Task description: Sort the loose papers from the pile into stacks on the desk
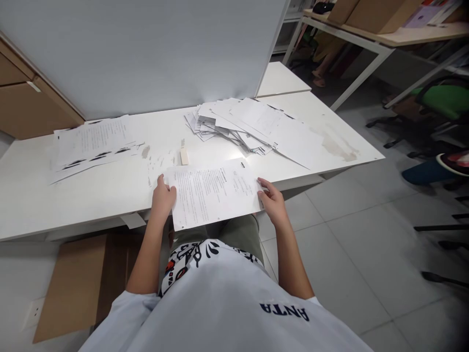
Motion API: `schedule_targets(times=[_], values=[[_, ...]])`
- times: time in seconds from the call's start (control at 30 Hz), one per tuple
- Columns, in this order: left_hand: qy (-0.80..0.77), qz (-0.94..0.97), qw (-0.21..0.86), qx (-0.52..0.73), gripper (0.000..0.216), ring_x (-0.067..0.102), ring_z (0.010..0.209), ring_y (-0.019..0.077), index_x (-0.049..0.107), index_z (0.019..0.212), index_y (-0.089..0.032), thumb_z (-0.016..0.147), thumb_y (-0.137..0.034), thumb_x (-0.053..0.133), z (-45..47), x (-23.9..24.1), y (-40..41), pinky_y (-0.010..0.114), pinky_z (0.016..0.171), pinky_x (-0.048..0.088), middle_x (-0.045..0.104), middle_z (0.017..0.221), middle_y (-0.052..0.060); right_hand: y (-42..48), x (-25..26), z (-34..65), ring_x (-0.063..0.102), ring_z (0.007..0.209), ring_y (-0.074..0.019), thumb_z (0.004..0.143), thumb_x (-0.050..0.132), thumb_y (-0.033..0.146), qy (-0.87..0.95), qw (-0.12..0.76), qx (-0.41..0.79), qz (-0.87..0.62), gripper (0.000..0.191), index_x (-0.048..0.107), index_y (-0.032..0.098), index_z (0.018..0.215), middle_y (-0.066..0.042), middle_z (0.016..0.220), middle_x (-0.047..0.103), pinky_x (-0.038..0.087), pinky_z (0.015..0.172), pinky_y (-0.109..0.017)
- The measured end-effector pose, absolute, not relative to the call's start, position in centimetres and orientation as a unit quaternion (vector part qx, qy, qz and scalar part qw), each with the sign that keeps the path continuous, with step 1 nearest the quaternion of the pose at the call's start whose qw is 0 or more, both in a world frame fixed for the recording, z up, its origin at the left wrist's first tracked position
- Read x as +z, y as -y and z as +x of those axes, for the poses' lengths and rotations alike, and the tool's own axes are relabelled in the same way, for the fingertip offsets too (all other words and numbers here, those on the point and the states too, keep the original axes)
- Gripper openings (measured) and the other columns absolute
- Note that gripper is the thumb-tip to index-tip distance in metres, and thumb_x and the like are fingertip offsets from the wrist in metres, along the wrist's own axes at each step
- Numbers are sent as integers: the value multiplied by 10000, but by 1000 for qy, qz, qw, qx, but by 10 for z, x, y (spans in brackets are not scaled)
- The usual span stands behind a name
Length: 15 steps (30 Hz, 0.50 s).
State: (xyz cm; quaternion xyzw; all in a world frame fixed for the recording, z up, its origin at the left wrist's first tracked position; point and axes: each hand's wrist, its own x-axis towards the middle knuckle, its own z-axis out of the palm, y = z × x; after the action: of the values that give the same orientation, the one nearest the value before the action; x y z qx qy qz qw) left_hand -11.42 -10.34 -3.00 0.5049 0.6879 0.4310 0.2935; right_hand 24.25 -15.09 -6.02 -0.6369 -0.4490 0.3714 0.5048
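Note:
A printed sheet of paper [214,195] lies sideways at the table's front edge, its near side reaching out over my lap. My left hand [163,196] is closed on the sheet's left edge, thumb on top. At the right edge, my right hand [271,201] pinches the paper between thumb and fingers; the fingertips beneath are partly hidden. Just beyond the sheet sits a small cream-coloured block [183,156], perhaps an eraser. An untidy heap of papers [234,122] is spread at the back right. Several overlapping printed sheets [97,139] rest on the left.
A grey-white panel [146,54] rises along the back of the white table [110,195]. Cardboard boxes [32,98] stand at the far left, and an open carton [73,283] is below the table. To the right are a blue bin [427,171] and a green chair [445,100].

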Motion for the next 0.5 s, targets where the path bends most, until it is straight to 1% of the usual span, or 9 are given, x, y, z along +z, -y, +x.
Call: schedule_targets(times=[0.13, 0.23, 0.37, 0.43, 0.5], values=[[-706, 507, 270, 414, 506, 624, 724, 317, 586, 1244, -160, 742, -217, 613, -111, -30, 104, 434, 798, 497, 536, 618, 23, 155, -54, 242, 595, 808, -211, 748, 623, 392, 431, 508, 387, -637, 482, 679, 226, 1197, -104, 1145, 679, 493, 686, -363], [-720, 511, 265, 387, 507, 634, 764, 330, 588, 1244, -155, 742, -218, 612, -108, -27, 106, 435, 805, 492, 558, 652, 34, 158, -51, 242, 595, 819, -217, 762, 619, 387, 429, 517, 390, -629, 457, 680, 235, 1189, -84, 1055, 694, 490, 696, -364], [-716, 526, 264, 375, 571, 614, 720, 308, 551, 1318, -156, 756, -229, 617, -106, -24, 111, 408, 784, 481, 534, 633, 15, 158, -52, 243, 569, 764, -202, 751, 619, 368, 420, 527, 388, -629, 425, 693, 226, 1145, -51, 892, 683, 469, 683, -346], [-715, 538, 253, 369, 538, 600, 701, 305, 571, 1281, -178, 751, -244, 629, -105, -23, 112, 412, 766, 481, 550, 657, 26, 156, -53, 243, 552, 720, -193, 742, 616, 367, 412, 526, 396, -630, 411, 696, 226, 1119, -36, 836, 671, 452, 649, -332], [-700, 557, 245, 374, 436, 604, 730, 317, 611, 1179, -209, 748, -260, 637, -104, -21, 112, 427, 770, 487, 589, 715, 54, 154, -53, 242, 538, 684, -185, 729, 613, 369, 405, 526, 404, -629, 407, 696, 225, 1101, -31, 818, 669, 432, 614, -318]])
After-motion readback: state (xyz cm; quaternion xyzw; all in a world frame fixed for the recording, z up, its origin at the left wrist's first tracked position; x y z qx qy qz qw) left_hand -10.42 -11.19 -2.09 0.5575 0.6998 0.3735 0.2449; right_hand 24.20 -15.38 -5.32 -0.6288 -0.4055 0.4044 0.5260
